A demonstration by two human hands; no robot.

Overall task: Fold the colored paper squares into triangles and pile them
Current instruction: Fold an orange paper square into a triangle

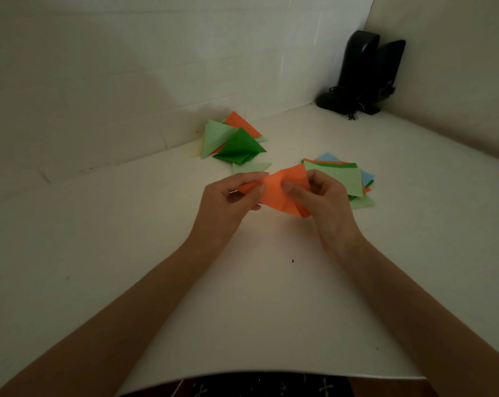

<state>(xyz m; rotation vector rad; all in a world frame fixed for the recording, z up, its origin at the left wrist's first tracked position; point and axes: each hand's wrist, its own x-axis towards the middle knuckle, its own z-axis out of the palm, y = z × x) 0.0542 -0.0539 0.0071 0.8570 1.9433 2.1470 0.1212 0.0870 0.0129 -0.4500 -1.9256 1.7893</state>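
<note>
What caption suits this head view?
Left hand and right hand pinch orange paper; triangle pile behind, square stack right.

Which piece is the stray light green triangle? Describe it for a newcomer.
From the black speakers in the far right corner, come left along the wall to the pile of folded triangles. At its near edge, just beyond the left hand, lies the light green triangle: the only one flat on the white table, outside the pile.

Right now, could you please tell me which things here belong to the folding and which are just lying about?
Belonging: orange paper pinched by left hand and right hand; unfolded squares stack; folded triangles pile.
Lying about: black speakers in the corner.
</note>
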